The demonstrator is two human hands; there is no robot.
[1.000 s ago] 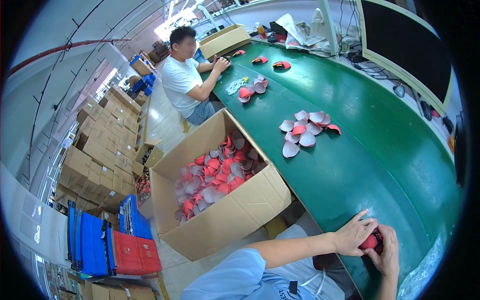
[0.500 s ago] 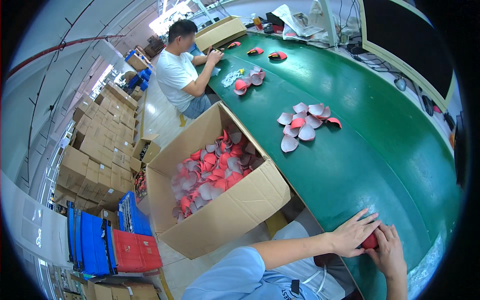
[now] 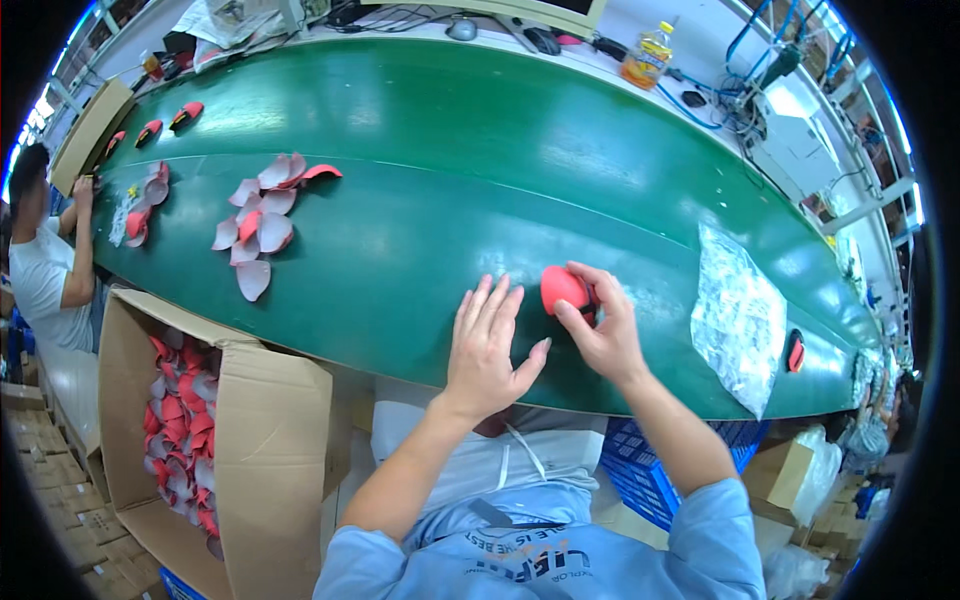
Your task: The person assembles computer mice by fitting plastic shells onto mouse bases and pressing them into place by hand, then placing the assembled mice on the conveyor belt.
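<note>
My right hand (image 3: pixel 612 335) grips a rounded red-and-black shell-shaped piece (image 3: pixel 562 286) between thumb and fingers, at the surface of the green table (image 3: pixel 430 130). The fingers hide part of its black side. To its left, my left hand (image 3: pixel 485 345) is spread with nothing in it, palm down and apart from the piece. Farther left lies a loose pile of curved shells (image 3: pixel 272 232), red on one face and pale on the other. A big cardboard box (image 3: pixel 275 450) beside the table's near edge holds many more such shells.
Right of my hands lie a clear plastic bag (image 3: pixel 735 320) and another red-and-black piece (image 3: pixel 795 352). A co-worker (image 3: pixel 50 240) sits at the far left, near more shells (image 3: pixel 140 215) and several red-and-black pieces (image 3: pixel 186 115). A bottle (image 3: pixel 648 57) and cables stand behind.
The view has swung to the right. Both hands were round the red piece; my left hand has come off it and opened, while my right hand keeps hold.
</note>
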